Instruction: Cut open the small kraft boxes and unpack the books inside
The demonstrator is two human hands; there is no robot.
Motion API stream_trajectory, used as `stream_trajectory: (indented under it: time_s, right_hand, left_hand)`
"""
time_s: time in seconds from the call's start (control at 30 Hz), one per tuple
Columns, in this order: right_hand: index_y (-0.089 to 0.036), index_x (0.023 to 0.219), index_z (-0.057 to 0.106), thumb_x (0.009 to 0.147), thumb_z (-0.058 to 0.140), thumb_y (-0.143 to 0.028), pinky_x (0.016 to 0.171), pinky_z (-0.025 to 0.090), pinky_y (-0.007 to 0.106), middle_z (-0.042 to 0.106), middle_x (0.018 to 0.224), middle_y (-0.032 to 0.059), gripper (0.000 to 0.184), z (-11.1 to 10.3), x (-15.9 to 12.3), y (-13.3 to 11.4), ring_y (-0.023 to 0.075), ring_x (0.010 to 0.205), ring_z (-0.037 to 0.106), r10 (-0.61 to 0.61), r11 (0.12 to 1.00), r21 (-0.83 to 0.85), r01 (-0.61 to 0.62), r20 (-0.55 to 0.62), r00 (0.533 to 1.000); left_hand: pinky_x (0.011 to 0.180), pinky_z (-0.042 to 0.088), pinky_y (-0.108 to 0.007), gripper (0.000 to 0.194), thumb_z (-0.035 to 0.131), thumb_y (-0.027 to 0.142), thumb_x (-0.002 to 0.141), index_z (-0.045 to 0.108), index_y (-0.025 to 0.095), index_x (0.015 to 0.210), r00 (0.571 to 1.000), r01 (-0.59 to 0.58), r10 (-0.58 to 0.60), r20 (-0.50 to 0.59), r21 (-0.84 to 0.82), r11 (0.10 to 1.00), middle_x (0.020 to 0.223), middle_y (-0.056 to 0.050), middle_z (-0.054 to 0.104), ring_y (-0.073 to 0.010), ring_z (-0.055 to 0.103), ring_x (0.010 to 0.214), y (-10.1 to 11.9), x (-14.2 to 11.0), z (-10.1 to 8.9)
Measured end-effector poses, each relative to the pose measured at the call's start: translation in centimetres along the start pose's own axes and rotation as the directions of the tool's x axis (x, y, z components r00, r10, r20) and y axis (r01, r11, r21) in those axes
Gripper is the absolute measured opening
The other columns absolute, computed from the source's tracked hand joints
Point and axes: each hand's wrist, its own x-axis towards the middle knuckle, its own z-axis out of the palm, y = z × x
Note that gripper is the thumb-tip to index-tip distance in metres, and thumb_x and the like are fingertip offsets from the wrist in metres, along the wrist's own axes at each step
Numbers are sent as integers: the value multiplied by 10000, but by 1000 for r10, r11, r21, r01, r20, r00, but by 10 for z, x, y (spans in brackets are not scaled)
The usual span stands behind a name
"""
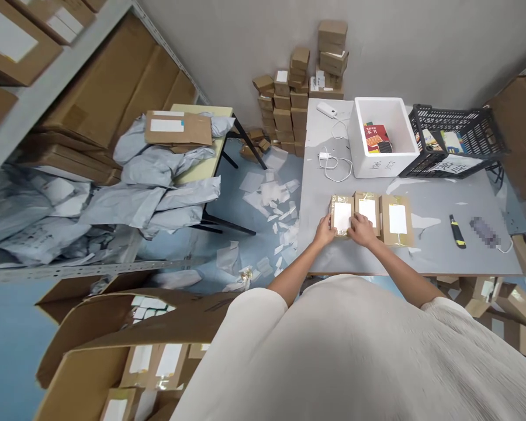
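Three small cardboard boxes stand side by side on the grey table point(425, 257), each with a white label on top and clear tape. Around the left side of the leftmost box point(342, 215) my left hand point(325, 230) is closed. My right hand point(362, 230) grips the same box at its right side, its fingers overlapping the near part of the middle box point(369, 210). The rightmost box point(397, 221) sits beside that one, untouched. Further right lies a black and yellow box cutter point(457, 231). The fingertips are partly hidden.
A white foam box point(383, 166) and a black plastic crate point(460, 158), both with books, stand at the table's back. A white cable point(339, 175) lies left. Paper scraps point(274, 193) litter the floor; a large carton point(83, 362) of labelled boxes stands at lower left.
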Motion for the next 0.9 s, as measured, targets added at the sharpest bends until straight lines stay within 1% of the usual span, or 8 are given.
stream_trajectory:
  time_s: [0.13,0.27,0.37,0.47,0.63,0.73,0.8,0.9]
  right_hand:
    - [-160,1476,665,1028,516,-305,1205,413,617,444,1748,225,494,-4,-2,28,446,1547,403,-64,997,-40,64,3,998]
    - [-131,1531,626,1035,497,-257,1249,344,621,426,1755,245,528,-4,-3,35,428,1604,341,-180,981,-83,177,-22,983]
    - [-148,1535,643,1058,477,-278,1261,303,646,464,1729,243,522,-4,1,29,427,1605,346,-218,973,-80,215,-37,975]
    - [-202,1553,657,1091,454,-353,1244,315,668,517,1697,220,526,-5,10,17,429,1544,436,-219,976,-23,218,-50,974]
    - [-240,1660,569,1102,439,-389,1219,423,607,477,1755,170,592,3,31,-2,401,1544,492,-263,950,154,270,-63,963]
    - [-194,1635,582,1077,491,-383,1228,458,574,443,1765,201,596,16,38,-8,394,1561,496,-174,956,227,185,-64,983]
    - [-168,1594,606,1048,546,-365,1241,459,557,491,1715,226,584,26,39,-9,388,1537,528,-115,962,248,116,-18,993]
    - [-175,1534,631,1014,581,-314,1208,494,496,619,1579,206,540,38,37,-14,341,1427,619,-134,953,284,104,87,987]
  left_hand:
    - [1207,529,-466,834,671,148,905,440,185,1705,997,-71,73,-5,119,990,1593,-190,597,-313,666,1363,17,-2,21]
    - [1296,410,-526,795,550,124,964,409,236,1738,979,-197,200,38,432,880,1711,-149,526,-331,468,1580,33,-16,23]
    - [1288,368,-537,711,457,136,1028,437,258,1728,976,-213,193,97,595,775,1697,-133,563,-322,469,1580,39,-27,11]
    - [1297,320,-527,681,396,152,1061,418,232,1737,973,-224,204,108,646,730,1689,-147,576,-303,464,1596,39,-35,-5]
    - [1307,319,-564,626,347,331,1133,384,178,1739,997,-49,76,-19,605,795,1699,-192,553,-331,444,1616,26,-36,-34]
    - [1299,375,-531,642,356,398,1141,369,176,1743,996,47,0,-85,549,834,1748,-199,485,-334,446,1619,14,-35,-50]
    - [1304,394,-507,648,411,368,1118,383,173,1736,995,58,-4,-99,544,837,1772,-193,444,-330,437,1627,5,-37,-58]
    - [1306,409,-524,643,484,271,1059,458,177,1694,999,31,-1,-51,587,809,1809,-180,384,-349,428,1634,-5,-41,-68]
